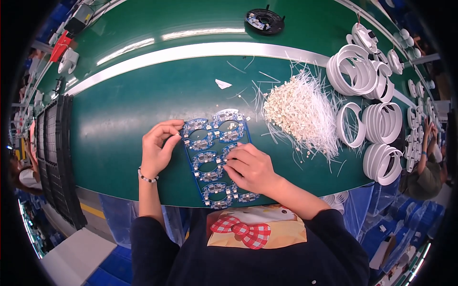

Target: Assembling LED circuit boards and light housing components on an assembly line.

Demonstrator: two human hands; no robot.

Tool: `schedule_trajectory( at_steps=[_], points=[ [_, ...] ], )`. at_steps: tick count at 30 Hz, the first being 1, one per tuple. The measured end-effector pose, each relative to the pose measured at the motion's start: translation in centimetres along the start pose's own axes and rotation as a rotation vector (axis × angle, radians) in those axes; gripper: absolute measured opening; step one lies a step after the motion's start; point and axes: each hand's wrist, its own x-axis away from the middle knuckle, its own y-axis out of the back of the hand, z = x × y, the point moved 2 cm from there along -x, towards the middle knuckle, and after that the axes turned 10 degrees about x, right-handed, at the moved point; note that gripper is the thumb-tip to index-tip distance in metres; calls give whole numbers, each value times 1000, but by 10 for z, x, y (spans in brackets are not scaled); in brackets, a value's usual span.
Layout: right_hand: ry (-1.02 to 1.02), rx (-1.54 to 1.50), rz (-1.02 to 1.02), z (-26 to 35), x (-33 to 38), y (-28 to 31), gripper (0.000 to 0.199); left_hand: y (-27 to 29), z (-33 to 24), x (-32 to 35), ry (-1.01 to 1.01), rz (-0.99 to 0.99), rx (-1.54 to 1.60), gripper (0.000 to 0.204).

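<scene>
A blue circuit board panel point(194, 164), made up of several ring-shaped boards with small parts on them, lies near the front edge of the green table. At its far left corner my left hand point(161, 143) has bent, closed fingers, the fingertips against the edge; anything between thumb and fingers is hidden. My right hand point(250, 167) is over the right half of the panel, fingers pinched together above a board. What it pinches is too small or covered to name. Small pale pieces lie on the upper right ring board point(232, 126).
To the right is a heap of cream connectors with white strips point(298, 109). Beyond it stand several white plastic rings point(350, 71). Black trays point(55, 143) line the left edge. A round black housing point(265, 22) and a white scrap point(223, 84) lie farther back.
</scene>
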Motion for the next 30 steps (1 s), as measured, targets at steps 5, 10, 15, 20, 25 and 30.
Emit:
schedule_trajectory(
  at_steps=[5, 10, 15, 20, 25, 30],
  points=[
    [1, -1, 8, -1, -1, -3, 8, -7, -15, -4, -244, 144, -560, 18],
    [-5, 0, -8, 0, -6, 0, 11, -11, -24, -9, -301, 208, -667, 12],
    [3, -3, -22, 2, -5, -1, 10, -5, -17, -7, -147, 60, -427, 10],
    [93, -92, -119, -8, -4, 29, 8, -40, -48, -50, -460, 312, -803, 15],
    [-235, 396, -428, -61, 11, 119, 15, -94, -73, -170, -596, 380, -897, 21],
    [-696, 771, -393, -96, 60, 174, 26, -155, -19, -338, -419, 222, -916, 42]
  ],
)
